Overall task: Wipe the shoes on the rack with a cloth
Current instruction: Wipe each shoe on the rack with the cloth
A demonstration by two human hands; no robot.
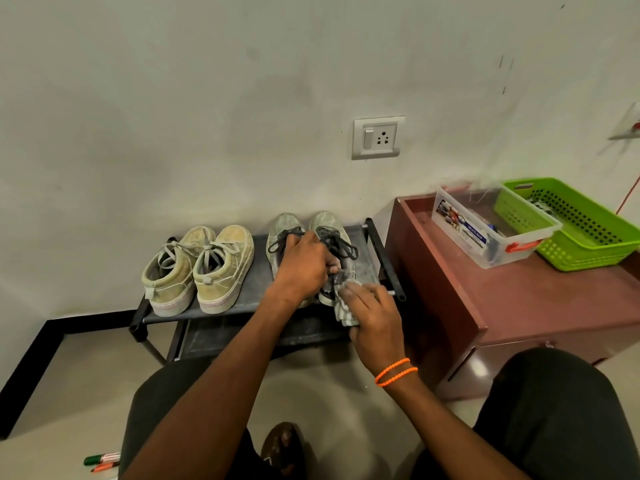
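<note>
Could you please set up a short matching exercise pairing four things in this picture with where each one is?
Things:
1. cloth
2. beige shoes
3. green basket
4. marker pens

Places:
A. on the floor at the lower left
B. on the brown cabinet, beside the clear plastic box
C. on the left part of the rack
D. under the right hand, against the grey shoe

Pairs: 1-D, 2-C, 3-B, 4-A
</note>
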